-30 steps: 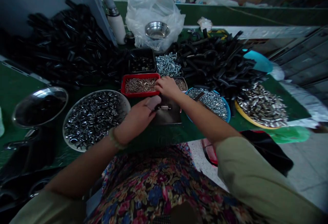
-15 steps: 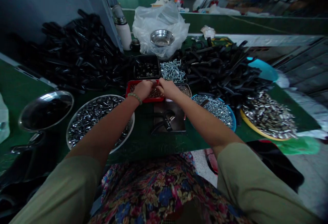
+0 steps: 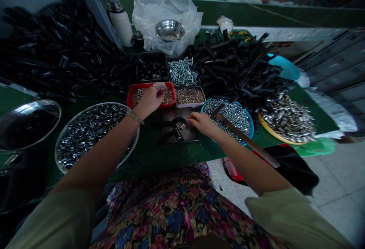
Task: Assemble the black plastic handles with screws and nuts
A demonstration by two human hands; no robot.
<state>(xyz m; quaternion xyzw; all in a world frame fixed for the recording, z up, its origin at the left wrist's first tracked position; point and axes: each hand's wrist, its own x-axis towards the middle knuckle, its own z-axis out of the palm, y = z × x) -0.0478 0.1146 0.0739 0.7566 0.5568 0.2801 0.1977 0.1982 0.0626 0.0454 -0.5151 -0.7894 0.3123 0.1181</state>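
Note:
My left hand [image 3: 151, 100] is over the red tray [image 3: 130, 97] of small copper-coloured pins, its fingers bunched together; whatever they hold is too small to make out. My right hand [image 3: 203, 123] is lower and to the right, thumb and fingertips pinched at the edge of a flat metal plate [image 3: 192, 135]. Anything in that pinch is too small to name. On the plate lies a black curved part [image 3: 177, 132] with a shiny metal cylinder across it, just left of my right fingertips.
Beside the red tray stands a tray of tiny fasteners [image 3: 190, 95], with bolts [image 3: 183, 72] behind. A hammer [image 3: 242, 135] lies across the blue basin [image 3: 251, 127]. Metal rings fill a wide bowl [image 3: 58, 157] at left. Heaps of black parts [image 3: 245, 72] flank the trays.
My right hand has left the red tray and come back toward me, down beside the black part. My left hand stays at the tray. The view has shifted, revealing the hammer's handle.

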